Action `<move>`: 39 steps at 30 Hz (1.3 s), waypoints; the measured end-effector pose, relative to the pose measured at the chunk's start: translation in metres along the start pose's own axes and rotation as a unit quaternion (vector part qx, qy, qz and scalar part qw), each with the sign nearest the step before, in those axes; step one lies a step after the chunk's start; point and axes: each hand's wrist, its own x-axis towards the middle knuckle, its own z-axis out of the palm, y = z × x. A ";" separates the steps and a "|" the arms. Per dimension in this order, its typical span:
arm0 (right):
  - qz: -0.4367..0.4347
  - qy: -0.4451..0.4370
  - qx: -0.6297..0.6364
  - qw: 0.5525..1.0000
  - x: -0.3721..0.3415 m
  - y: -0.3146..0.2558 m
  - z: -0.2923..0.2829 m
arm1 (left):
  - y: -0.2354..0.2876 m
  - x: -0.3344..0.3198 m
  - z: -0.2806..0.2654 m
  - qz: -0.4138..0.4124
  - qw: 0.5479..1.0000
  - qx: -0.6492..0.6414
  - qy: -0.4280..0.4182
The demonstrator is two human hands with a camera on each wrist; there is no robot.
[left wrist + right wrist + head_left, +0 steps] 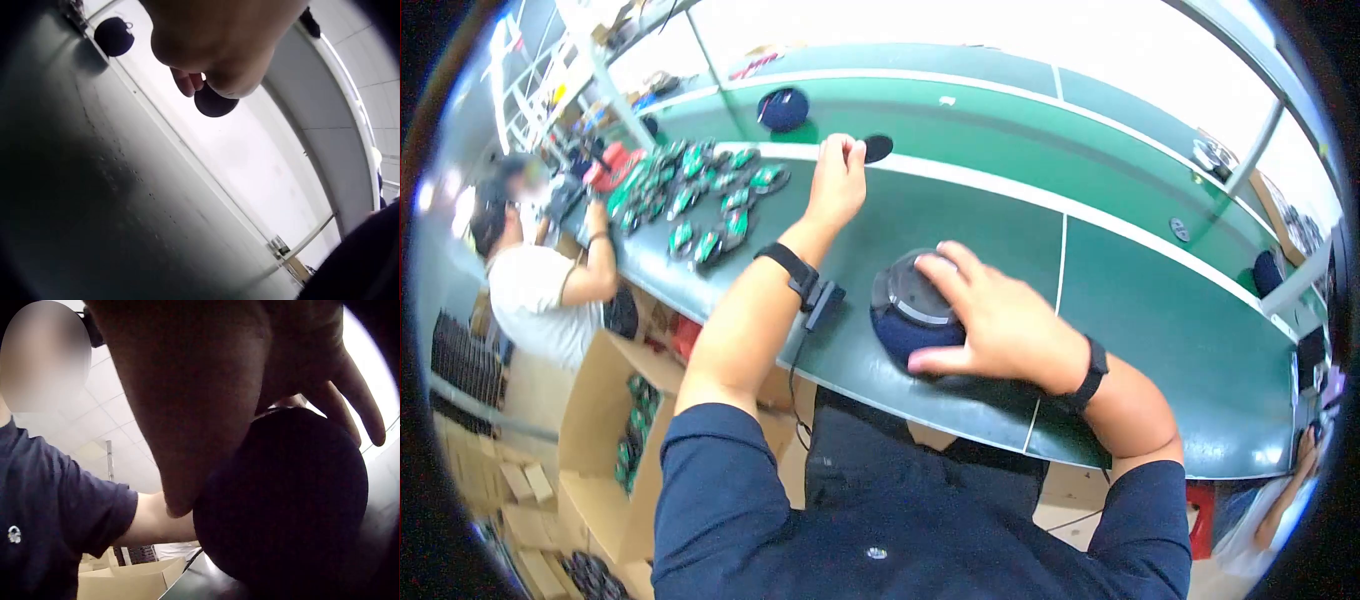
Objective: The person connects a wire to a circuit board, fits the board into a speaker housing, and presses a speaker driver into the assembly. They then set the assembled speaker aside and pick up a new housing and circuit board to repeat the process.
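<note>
Between its thumb and fingers, the left hand (839,182) pinches a thin black disc (879,149), raised over the table's far side; the left wrist view shows the disc (215,102) below the hand (212,47). A round navy object (897,331) with a dark cap and a grey curved band stands on the green table (960,420). Around its right side curls the right hand (1010,325), fingers on the top and thumb at the near side. In the right wrist view the hand (250,369) spans the dark round body (281,494).
Green-and-black pieces (690,195) lie piled at the table's left. Beyond the white rail sits another navy round object (783,109). An open carton (590,415) stands below the left edge. A person in white (540,290) works at the left; another arm shows far right.
</note>
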 end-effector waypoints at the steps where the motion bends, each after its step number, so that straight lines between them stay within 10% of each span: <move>1: -0.006 -0.001 0.008 1.000 -0.001 0.001 0.001 | -0.007 0.005 0.016 0.003 1.000 0.011 -0.006; 8: 0.032 -0.017 0.100 0.994 0.003 0.012 0.010 | -0.072 0.056 0.106 0.165 0.983 0.055 -0.063; 16: 0.064 0.082 0.134 0.986 0.018 0.088 -0.006 | -0.077 0.064 0.140 0.101 0.982 0.049 -0.150; 22: 0.270 0.199 0.130 0.933 0.022 0.136 -0.004 | -0.062 0.061 0.136 0.016 0.983 0.028 -0.181; 33: 0.346 0.202 0.065 0.914 0.055 0.273 -0.025 | -0.059 0.059 0.138 0.035 0.988 0.010 -0.149; 35: 0.318 0.260 -0.135 0.902 0.050 0.292 -0.012 | -0.057 0.059 0.139 0.010 0.986 -0.003 -0.163; 39: 0.252 0.362 -0.085 0.893 0.060 0.215 -0.003 | -0.058 0.060 0.138 0.001 0.993 0.021 -0.119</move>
